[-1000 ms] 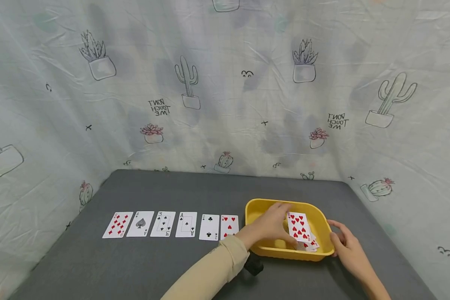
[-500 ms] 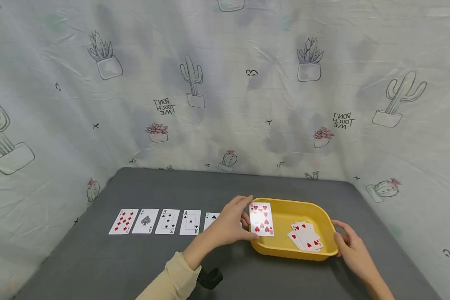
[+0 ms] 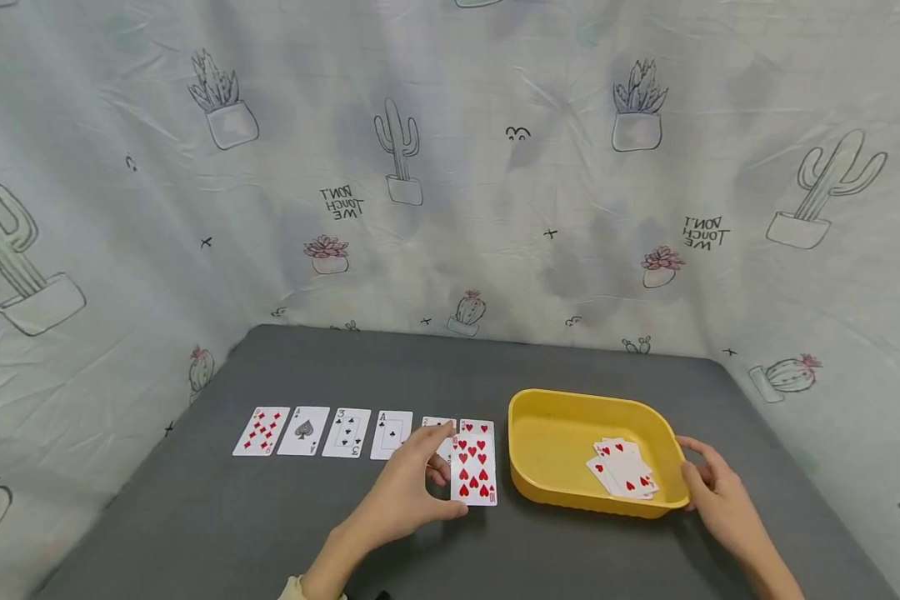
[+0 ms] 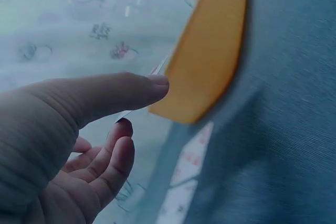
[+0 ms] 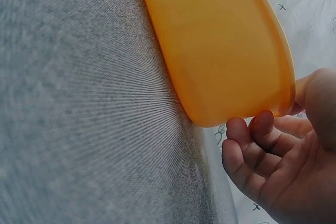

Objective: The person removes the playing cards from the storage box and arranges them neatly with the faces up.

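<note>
My left hand [image 3: 397,496] pinches a ten of hearts card [image 3: 474,473] by its edges, just above the right end of a row of face-up cards. The held card covers most of a hearts card [image 3: 476,427], and the hand partly hides a clubs card [image 3: 438,422] beside it. In the left wrist view the card shows almost edge-on by the thumb [image 4: 142,90]. My right hand [image 3: 723,500] grips the right end of a yellow plastic tray [image 3: 521,462]. Several hearts cards [image 3: 621,468] lie loosely overlapped inside the tray, toward its right side.
Leftward along the row are an ace of clubs [image 3: 392,433], a three of clubs [image 3: 347,433], an ace of spades [image 3: 303,431] and a diamonds card [image 3: 261,431]. They lie on a dark grey table [image 3: 390,367]. A cactus-print curtain [image 3: 450,167] hangs behind and at the sides.
My left hand has lifted the ten of hearts out of the tray and carried it left to the end of the row. The right hand has stayed at the tray.
</note>
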Motion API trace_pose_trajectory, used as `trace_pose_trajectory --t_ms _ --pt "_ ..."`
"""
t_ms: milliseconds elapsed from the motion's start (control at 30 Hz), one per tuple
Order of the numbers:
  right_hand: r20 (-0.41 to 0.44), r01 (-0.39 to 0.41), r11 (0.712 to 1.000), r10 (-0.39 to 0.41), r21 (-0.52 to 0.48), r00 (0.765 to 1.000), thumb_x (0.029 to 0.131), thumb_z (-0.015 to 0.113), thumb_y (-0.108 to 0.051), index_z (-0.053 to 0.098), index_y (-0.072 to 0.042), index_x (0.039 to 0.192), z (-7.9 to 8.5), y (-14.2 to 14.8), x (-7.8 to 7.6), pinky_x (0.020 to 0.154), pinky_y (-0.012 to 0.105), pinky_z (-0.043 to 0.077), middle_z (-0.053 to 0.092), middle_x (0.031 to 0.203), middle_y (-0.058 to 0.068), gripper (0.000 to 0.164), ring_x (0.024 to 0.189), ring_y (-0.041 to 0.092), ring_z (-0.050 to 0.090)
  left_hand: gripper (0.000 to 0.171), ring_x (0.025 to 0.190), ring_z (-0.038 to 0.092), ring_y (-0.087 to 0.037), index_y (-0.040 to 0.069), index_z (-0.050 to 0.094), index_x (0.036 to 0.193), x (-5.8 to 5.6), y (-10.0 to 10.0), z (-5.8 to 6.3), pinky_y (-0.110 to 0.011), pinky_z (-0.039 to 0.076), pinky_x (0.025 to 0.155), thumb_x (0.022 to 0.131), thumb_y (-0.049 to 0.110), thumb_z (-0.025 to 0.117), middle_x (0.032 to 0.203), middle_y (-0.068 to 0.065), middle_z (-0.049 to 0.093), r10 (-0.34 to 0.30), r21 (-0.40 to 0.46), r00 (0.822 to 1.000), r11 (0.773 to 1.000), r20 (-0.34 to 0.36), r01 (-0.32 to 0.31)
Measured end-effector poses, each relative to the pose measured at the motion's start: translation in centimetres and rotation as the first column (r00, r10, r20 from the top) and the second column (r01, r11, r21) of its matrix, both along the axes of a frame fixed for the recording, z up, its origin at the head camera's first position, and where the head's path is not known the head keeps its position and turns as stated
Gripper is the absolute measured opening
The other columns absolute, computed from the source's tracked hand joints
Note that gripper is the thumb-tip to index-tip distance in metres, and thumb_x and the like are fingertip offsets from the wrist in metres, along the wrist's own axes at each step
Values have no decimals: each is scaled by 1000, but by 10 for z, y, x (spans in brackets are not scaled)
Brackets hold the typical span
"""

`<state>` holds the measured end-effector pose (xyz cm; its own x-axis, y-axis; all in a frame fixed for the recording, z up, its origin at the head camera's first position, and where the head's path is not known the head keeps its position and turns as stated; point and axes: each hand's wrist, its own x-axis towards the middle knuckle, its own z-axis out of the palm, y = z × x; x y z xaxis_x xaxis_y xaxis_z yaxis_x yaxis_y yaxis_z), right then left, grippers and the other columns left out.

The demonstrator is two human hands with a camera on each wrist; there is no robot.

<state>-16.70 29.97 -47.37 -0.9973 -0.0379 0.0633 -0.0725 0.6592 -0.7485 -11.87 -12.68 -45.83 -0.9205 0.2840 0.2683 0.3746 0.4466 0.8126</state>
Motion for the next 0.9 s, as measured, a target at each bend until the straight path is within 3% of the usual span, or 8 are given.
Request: trace_pose_trajectory --t_ms 167,300,433,533,633,900 --pt "8 -4 1000 4 -2 1000 108 40 -24 31 1 147 -3 2 -3 57 31 48 65 94 14 48 66 21 56 92 82 62 -20 1 45 143 0 -2 -19 -29 53 75 64 8 92 131 -8 49 -33 47 997 998 69 30" --pt "-1 -6 1000 6 3 1000 107 41 -24 32 1 147 -4 2 -3 57 31 48 65 95 15 47 65 20 57 92 80 62 -15 -3 45 143 0 -1 -28 -27 53 73 64 8 93 130 -10 51 -102 80 987 992 123 93" --pt "-2 -3 1000 3 13 1000 108 39 -25 32 1 147 -2 3 -3 56 30 48 66 95 14 48 64 20 56 92 75 61 -12 -3 46 141 -1 1 -36 -26 53 69 64 10 93 115 -5 55 -144 84 976 988 167 131" --pt "10 0 1000 0 18 1000 108 39 -27 31 0 147 -1 3 -2 56 30 47 65 91 12 49 64 21 56 91 69 58 -9 -1 48 140 -2 0 -44 -24 52 65 63 14 94 107 -1 55 -136 60 976 990 169 127" --pt "22 1 1000 -2 22 1000 107 39 -28 31 0 147 -1 2 -3 56 30 47 64 89 11 50 63 21 56 92 67 56 -8 0 49 140 -3 0 -49 -24 51 64 63 18 95 111 1 55 -123 42 980 992 154 118" --pt "-1 5 999 -5 39 1000 108 39 -28 32 1 146 -1 3 -4 56 30 47 64 89 11 49 63 19 56 93 69 56 -7 1 50 139 -4 1 -50 -24 51 65 60 19 96 107 3 56 -94 41 986 995 139 89"
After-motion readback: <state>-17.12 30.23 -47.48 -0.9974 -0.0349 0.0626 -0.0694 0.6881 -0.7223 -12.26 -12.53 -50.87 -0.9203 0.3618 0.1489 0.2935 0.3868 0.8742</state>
